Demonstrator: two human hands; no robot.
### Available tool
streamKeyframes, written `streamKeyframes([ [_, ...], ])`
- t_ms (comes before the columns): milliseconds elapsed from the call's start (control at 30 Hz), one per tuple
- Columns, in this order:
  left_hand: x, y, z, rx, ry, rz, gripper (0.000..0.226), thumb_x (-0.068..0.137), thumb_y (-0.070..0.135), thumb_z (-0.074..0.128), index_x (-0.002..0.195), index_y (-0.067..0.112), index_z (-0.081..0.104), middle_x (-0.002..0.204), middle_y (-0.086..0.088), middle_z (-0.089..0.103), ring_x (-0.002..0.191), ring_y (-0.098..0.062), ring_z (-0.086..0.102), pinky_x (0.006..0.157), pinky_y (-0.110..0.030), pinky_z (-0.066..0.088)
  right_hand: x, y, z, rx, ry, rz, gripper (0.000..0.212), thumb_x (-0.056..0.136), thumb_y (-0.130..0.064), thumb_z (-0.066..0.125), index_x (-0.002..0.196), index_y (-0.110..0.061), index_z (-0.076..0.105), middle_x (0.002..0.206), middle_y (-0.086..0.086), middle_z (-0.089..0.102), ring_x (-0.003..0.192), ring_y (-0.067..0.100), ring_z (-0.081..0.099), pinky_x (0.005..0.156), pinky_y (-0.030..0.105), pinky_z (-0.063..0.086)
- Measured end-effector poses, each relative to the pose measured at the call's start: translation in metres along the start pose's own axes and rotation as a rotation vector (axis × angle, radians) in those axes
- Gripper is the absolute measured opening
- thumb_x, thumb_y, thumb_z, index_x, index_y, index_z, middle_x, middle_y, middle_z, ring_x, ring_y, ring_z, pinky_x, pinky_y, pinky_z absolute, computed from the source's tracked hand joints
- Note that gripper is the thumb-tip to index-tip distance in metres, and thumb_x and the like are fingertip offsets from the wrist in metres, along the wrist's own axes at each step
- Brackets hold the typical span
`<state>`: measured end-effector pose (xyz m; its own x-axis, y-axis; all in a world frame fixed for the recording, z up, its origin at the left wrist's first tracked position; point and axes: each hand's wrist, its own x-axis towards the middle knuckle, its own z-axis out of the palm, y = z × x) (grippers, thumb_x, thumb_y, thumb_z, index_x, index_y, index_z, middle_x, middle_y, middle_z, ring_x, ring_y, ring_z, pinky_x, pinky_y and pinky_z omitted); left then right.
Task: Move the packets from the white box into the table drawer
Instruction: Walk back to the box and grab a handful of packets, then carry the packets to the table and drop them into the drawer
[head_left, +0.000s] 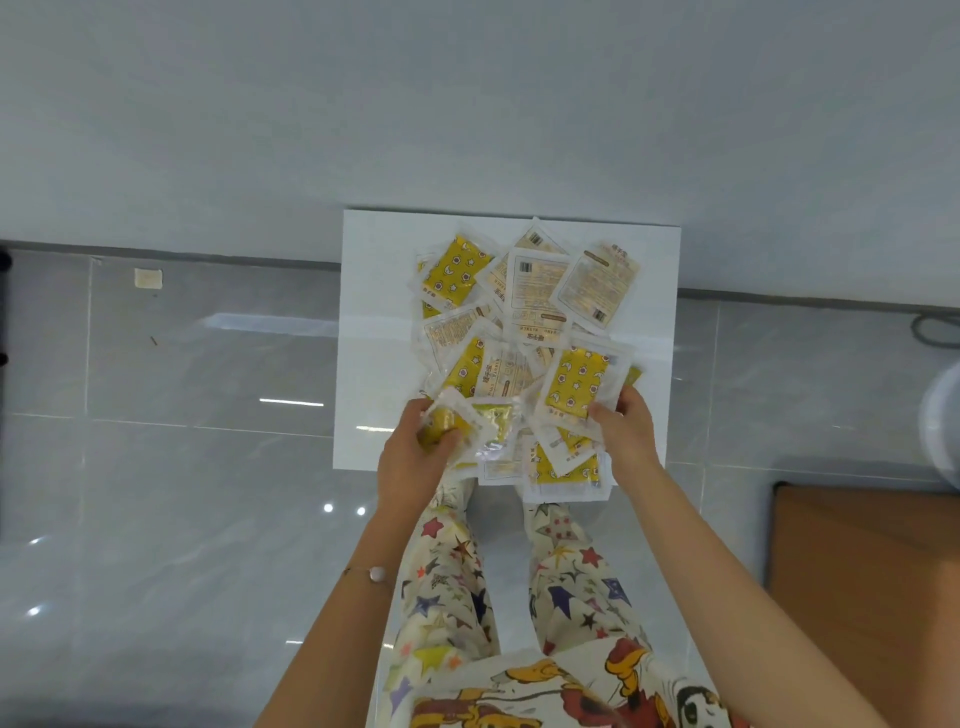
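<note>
Two hands work at the near edge of the white box, which lies flat on the floor. The grip of the left hand is closed round a small bunch of packets. They are crumpled together, yellow and clear, above the near left part of the box. The grip of the right hand holds one yellow packet printed with stars and moons. The thumb presses on its near end and the fingers curl at its right side, so the packet is tilted up from the others. Just below this hand, a few packets stick out over the near edge of the box.

Many more packets lie in a loose pile from the middle of the box toward its far edge. They overlap each other; some show the yellow face and some show the white back with small print. The left and right edges of the box are bare and white.

On the left wrist there is a thin bracelet. Under the arms the trousers with coloured stars are seen. The far edge of the box lies against the grey wall. A small beige piece lies on the floor far to the left, close to the wall. To the right, well apart from the box, is a brown wooden surface. A dark cable lies beyond it near the wall.
</note>
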<state>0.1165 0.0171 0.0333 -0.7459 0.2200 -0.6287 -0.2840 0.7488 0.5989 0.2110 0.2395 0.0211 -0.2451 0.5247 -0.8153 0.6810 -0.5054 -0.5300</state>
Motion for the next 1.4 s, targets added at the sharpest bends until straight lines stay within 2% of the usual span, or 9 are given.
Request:
streamKeyframes([
  [133,0.001,0.010,-0.011,-0.341,-0.079,-0.088,0.026,0.086,0.029,0.065,0.108,0.022,0.054,0.098,0.007,0.066,0.089,-0.012,0.066,0.073,-0.029,0.056,-0.004,-0.007,-0.002,0.023,-0.069,0.029,0.038,0.088,0.003,0.058,0.122,-0.014,0.055,0.108,0.004,0.065,0.098,0.022,0.064,0.075,0.035,0.054],
  [267,-0.004,0.024,-0.018,-0.382,-0.056,-0.149,0.009,0.087,0.012,0.061,0.088,0.016,0.053,0.082,0.001,0.059,0.075,-0.014,0.060,0.061,-0.022,0.051,-0.014,-0.024,-0.005,0.065,-0.098,0.065,0.039,0.087,0.004,0.060,0.122,-0.013,0.054,0.110,0.006,0.066,0.096,0.024,0.065,0.071,0.036,0.055],
  [467,-0.018,0.046,-0.033,-0.426,-0.035,-0.132,0.016,0.090,0.015,0.063,0.103,0.015,0.053,0.099,-0.009,0.064,0.084,-0.020,0.066,0.069,-0.031,0.057,-0.044,-0.061,-0.012,0.043,-0.093,0.008,0.034,0.089,-0.002,0.060,0.118,-0.019,0.051,0.105,0.000,0.064,0.094,0.020,0.064,0.065,0.032,0.052],
  [633,-0.043,0.081,-0.062,-0.470,0.035,-0.069,0.021,0.092,0.016,0.061,0.109,0.012,0.050,0.100,-0.006,0.064,0.087,-0.020,0.066,0.062,-0.019,0.053,-0.090,-0.107,-0.011,-0.088,-0.182,-0.157,0.032,0.091,-0.007,0.061,0.119,-0.019,0.051,0.107,0.002,0.066,0.091,0.015,0.067,0.063,0.027,0.055],
  [733,-0.063,0.103,-0.084,-0.527,0.116,-0.037,0.021,0.092,0.015,0.061,0.109,0.011,0.049,0.100,-0.005,0.063,0.087,-0.019,0.066,0.063,-0.021,0.054,-0.122,-0.137,-0.007,-0.114,-0.240,-0.245,0.033,0.091,-0.010,0.061,0.122,-0.019,0.050,0.108,0.001,0.066,0.095,0.015,0.067,0.065,0.026,0.057],
  [900,-0.112,0.131,-0.134,-0.645,0.302,-0.013,0.029,0.088,0.017,0.067,0.108,0.011,0.048,0.099,-0.006,0.060,0.087,-0.020,0.064,0.062,-0.023,0.053,-0.184,-0.183,0.003,-0.154,-0.312,-0.369,0.029,0.089,-0.012,0.066,0.107,-0.032,0.054,0.113,0.001,0.066,0.104,0.018,0.064,0.081,0.040,0.057],
  [1133,-0.178,0.131,-0.217,-0.884,0.517,0.003,0.033,0.088,0.018,0.068,0.110,0.012,0.044,0.106,-0.009,0.062,0.089,-0.024,0.067,0.064,-0.026,0.057,-0.278,-0.225,0.047,-0.242,-0.467,-0.466,0.045,0.087,-0.010,0.068,0.123,-0.024,0.045,0.108,0.001,0.067,0.091,0.016,0.069,0.066,0.029,0.058],
  [1300,-0.212,0.096,-0.281,-1.057,0.630,0.001,0.034,0.089,0.019,0.066,0.111,0.017,0.041,0.109,-0.007,0.064,0.089,-0.022,0.068,0.068,-0.030,0.056,-0.337,-0.221,0.106,-0.304,-0.591,-0.508,0.045,0.087,-0.009,0.068,0.122,-0.024,0.045,0.109,0.005,0.069,0.089,0.021,0.071,0.075,0.042,0.059],
  [1400,-0.232,0.057,-0.325,-1.115,0.682,-0.010,0.034,0.088,0.018,0.067,0.111,0.018,0.042,0.109,-0.009,0.066,0.090,-0.025,0.069,0.076,-0.038,0.056,-0.375,-0.208,0.154,-0.333,-0.660,-0.507,0.044,0.088,-0.006,0.065,0.121,-0.024,0.043,0.103,0.001,0.069,0.082,0.014,0.070,0.056,0.025,0.055],
])
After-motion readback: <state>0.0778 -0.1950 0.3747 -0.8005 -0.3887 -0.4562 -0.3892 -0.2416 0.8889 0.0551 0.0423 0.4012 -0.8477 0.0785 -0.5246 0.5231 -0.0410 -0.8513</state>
